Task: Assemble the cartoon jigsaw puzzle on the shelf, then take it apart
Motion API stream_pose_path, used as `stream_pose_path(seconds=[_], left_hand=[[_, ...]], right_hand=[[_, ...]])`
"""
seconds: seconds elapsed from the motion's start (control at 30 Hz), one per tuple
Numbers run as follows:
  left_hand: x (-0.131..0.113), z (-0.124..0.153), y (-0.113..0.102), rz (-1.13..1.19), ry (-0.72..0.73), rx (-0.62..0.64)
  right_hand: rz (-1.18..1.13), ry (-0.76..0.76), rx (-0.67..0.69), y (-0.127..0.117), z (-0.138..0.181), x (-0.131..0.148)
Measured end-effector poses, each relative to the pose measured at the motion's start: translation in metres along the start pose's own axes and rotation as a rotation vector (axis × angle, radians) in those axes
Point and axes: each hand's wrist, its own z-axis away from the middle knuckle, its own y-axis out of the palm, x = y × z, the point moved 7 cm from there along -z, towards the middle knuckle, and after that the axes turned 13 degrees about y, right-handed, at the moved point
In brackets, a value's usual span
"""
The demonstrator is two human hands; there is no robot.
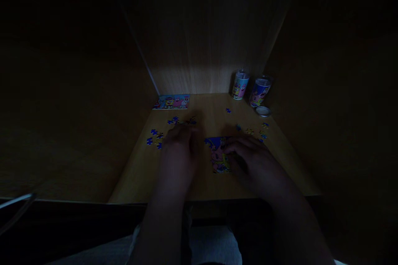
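A partly joined jigsaw puzzle [217, 156], with blue, pink and yellow cartoon art, lies flat on the wooden surface. My right hand [256, 161] covers its right side, with bent fingers and thumb closed on a jigsaw piece at that edge; the piece itself is mostly hidden. Left of the puzzle, my left hand [178, 153] is low over the surface with its fingers curled together. Whatever they may hold is hidden in the dark. Just beyond those fingers lie dark loose jigsaw pieces [191, 121].
Blue pieces [154, 132] are scattered at the left, and yellow and blue ones [265, 125] at the right. A cartoon picture card [172, 102] lies at the back left. Two printed cans [240, 87] stand at the back right beside a round lid [263, 111]. Wooden panels enclose the dim space.
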Motion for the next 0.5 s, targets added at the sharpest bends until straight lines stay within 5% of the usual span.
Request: stream_pose_path(seconds=[0.23,0.5], left_hand=[[0.040,0.011,-0.039,-0.154,-0.214,-0.029],[0.052,0.014,-0.019,-0.246,-0.232,0.089]], right_hand=[[-0.025,0.019,-0.028,-0.001,-0.001,0.000],[0.003,0.068,-0.077,-0.002,-0.002,-0.005]])
